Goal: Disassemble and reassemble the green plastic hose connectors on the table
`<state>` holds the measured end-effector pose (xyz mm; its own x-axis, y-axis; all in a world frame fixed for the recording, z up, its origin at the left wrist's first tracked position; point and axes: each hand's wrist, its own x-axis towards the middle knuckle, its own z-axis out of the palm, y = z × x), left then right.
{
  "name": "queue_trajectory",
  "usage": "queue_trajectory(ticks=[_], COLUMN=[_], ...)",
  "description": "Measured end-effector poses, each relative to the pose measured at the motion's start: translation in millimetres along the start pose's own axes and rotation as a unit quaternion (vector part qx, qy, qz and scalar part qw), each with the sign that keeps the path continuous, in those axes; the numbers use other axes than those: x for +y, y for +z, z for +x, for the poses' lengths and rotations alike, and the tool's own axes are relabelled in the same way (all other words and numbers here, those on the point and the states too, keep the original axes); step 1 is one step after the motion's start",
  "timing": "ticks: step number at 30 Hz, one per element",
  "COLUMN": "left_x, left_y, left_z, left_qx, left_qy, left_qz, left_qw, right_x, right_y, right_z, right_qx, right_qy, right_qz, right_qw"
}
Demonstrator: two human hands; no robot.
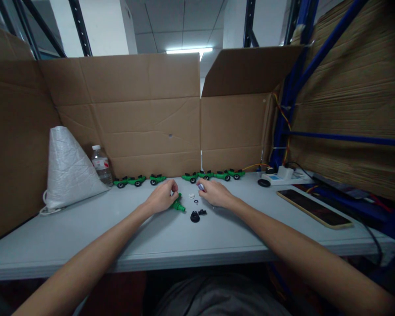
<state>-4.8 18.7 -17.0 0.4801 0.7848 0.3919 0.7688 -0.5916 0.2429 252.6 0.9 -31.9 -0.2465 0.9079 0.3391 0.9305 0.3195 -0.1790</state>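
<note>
My left hand [163,196] is closed with curled fingers; whatever they pinch, if anything, is hidden. A green toy car body [178,205] lies right beside that hand and partly behind it; whether they touch I cannot tell. Between the fingers of my right hand [215,193] is a small purple-and-white piece [201,187], its kind unclear. Small loose parts lie on the table between the hands: white rings [191,195], a thin dark ring [196,201], a round black wheel-like part [195,217] and a little black piece [202,212].
Several green toy cars [204,175] line the back of the white table [145,245] before a cardboard wall [145,127]. A silvery bag [70,171] and water bottle [102,166] stand left. A phone [312,207], black disc [263,183] and power strip [286,176] lie right.
</note>
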Motion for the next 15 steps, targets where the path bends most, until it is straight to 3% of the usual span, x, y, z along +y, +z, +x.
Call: queue_trajectory(ticks=[5, 11, 15], left_x=[-3.6, -6.6, -3.7], left_y=[2.8, 6.6, 4.6], left_z=[-0.6, -1.6, -1.2], left_qx=[0.006, -0.057, -0.076], left_qy=[-0.022, -0.087, -0.093], left_qz=[-0.003, 0.020, 0.034], left_qw=[1.000, 0.994, 0.992], right_x=[-0.1, 1.7, 1.0], right_y=[-0.3, 3.5, 5.7], right_z=[-2.9, -5.3, -5.4], right_qx=[-0.018, -0.042, -0.041], right_qy=[-0.021, -0.021, -0.026], right_qz=[-0.032, -0.079, -0.093], right_qw=[0.999, 0.996, 0.994])
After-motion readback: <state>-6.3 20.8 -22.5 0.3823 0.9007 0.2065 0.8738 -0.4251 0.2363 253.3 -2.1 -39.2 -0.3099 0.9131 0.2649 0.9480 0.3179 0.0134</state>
